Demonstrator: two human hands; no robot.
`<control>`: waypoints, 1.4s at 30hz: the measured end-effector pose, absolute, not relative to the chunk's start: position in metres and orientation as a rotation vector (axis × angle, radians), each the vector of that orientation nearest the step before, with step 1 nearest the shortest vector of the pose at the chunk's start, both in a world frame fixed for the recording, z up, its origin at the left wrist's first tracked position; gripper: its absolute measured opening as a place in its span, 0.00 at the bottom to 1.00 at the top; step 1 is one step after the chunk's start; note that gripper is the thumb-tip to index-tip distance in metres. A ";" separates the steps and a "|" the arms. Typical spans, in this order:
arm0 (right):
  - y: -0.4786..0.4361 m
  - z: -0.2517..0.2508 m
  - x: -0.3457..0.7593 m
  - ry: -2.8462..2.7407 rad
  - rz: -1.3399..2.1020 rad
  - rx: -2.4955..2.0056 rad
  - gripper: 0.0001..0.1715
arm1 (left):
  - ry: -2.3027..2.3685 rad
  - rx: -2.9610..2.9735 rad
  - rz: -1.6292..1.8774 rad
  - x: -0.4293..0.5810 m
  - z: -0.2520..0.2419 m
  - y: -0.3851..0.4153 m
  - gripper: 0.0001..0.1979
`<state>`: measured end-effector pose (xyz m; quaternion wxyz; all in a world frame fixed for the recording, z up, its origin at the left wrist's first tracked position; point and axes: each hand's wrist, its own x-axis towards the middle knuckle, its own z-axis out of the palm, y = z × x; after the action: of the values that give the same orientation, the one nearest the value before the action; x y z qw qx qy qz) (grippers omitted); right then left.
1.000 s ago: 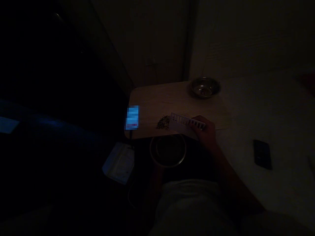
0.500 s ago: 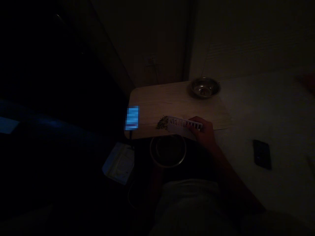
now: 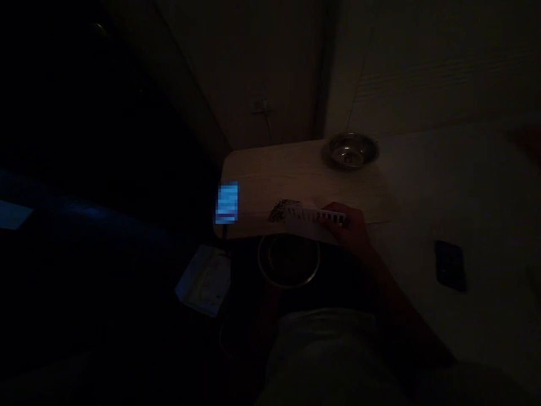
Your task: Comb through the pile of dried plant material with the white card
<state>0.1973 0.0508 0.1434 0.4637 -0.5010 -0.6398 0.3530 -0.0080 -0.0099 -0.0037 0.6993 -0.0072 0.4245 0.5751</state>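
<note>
The room is very dark. My right hand (image 3: 349,225) is closed around one end of a white slotted plastic piece (image 3: 310,223), its row of slots facing up; I cannot tell exactly what it is. The piece's far end touches a small pile of dark bits (image 3: 279,210), like seeds or crumbs, on the wooden tabletop (image 3: 270,175). Just under the table's near edge is a round bowl (image 3: 288,282) with a shiny rim. My left hand (image 3: 273,297), barely visible, grips the bowl's near side; its fingers are lost in shadow.
A metal bowl (image 3: 353,151) stands at the table's back right. A lit, blurred screen (image 3: 227,203) lies at the left edge. To the right, a dark phone (image 3: 450,265) rests on a pale surface. A pale box-like object (image 3: 205,282) sits lower left.
The near end of the slotted piece has shifted slightly toward me, uncovering more dark bits behind it. The bowl under the edge stays in place.
</note>
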 end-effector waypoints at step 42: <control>0.051 0.130 0.190 -1.490 0.790 -1.220 0.10 | 0.893 -0.137 1.302 -0.008 0.001 -0.008 0.24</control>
<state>0.1898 0.0509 0.1298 0.5057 -0.5057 -0.6175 0.3275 -0.0075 -0.0081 0.0007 0.7021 -0.0617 0.4011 0.5851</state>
